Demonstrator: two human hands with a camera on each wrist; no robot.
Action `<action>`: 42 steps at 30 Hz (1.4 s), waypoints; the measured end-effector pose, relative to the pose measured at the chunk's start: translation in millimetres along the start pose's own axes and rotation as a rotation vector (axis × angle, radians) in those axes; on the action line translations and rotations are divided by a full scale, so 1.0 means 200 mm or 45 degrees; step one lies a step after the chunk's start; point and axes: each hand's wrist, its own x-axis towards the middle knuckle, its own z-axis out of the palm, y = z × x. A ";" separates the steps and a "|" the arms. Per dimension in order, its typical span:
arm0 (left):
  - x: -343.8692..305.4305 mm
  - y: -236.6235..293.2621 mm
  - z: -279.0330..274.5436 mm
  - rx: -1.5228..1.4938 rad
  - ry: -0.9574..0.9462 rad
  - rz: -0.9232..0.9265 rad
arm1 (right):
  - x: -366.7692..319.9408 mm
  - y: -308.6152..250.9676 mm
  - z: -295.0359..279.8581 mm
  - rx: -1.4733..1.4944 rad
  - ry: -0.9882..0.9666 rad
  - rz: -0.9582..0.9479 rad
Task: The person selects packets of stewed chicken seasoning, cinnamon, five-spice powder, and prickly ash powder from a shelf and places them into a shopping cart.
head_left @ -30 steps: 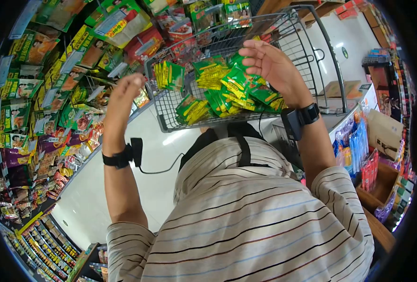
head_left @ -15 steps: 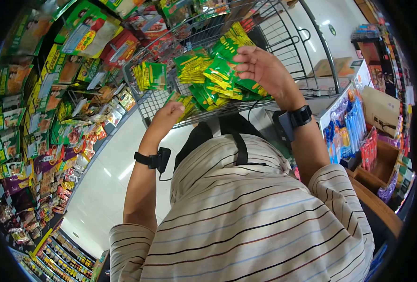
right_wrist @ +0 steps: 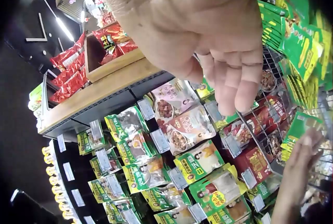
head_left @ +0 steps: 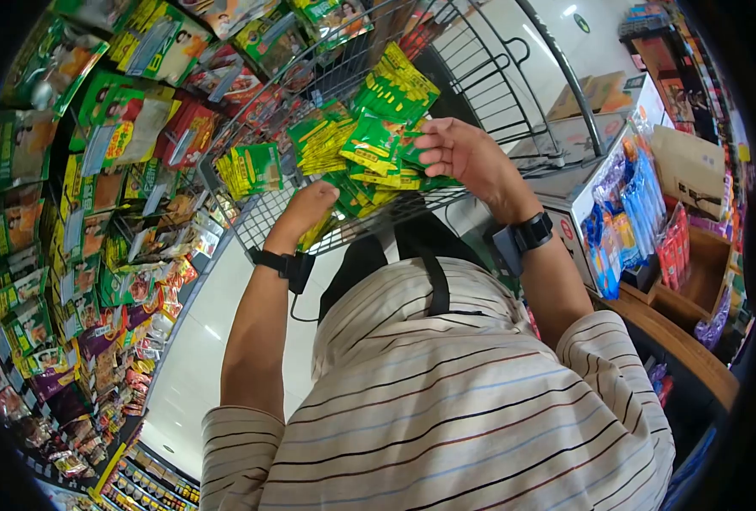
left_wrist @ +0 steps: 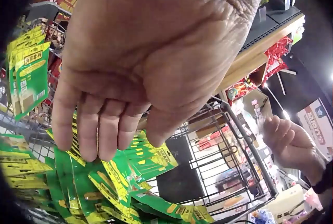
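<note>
Many green-and-yellow snack packets (head_left: 378,140) lie piled in a wire shopping cart (head_left: 568,72). In the head view my left hand (head_left: 308,209) is over the near left part of the pile. Its fingers hang loosely over packets (left_wrist: 117,182) in the left wrist view, with none gripped. At the pile's right side is my right hand (head_left: 467,162), its fingers slightly bent. The right wrist view shows this right hand (right_wrist: 208,36) holding nothing. A separate bundle of packets (head_left: 250,169) stands at the cart's left end.
Hanging bagged foods (head_left: 126,128) fill the shelf rack on the left. On the right are a white box (head_left: 565,226), blue packages (head_left: 642,204) and a cardboard carton (head_left: 689,170). A wooden ledge (head_left: 676,341) curves close to my right arm. Pale floor (head_left: 216,341) shows at left.
My left hand has moved right, from beside the shelf to over the near left of the packets. The right hand stays above the cart, and the whole view has shifted.
</note>
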 end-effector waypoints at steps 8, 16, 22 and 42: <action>0.34 -0.07 0.06 -0.005 -0.180 -0.156 | 0.01 -0.05 -0.08 -0.009 0.080 0.075; 0.59 0.10 0.12 -0.010 -0.019 -0.101 | 0.05 -0.11 -0.18 0.020 0.100 0.107; 0.94 0.24 0.15 0.173 0.175 0.134 | 0.05 -0.14 -0.22 -0.014 0.125 0.164; 1.75 0.42 0.32 0.792 0.071 -0.150 | 0.11 -0.20 -0.55 0.052 0.164 0.293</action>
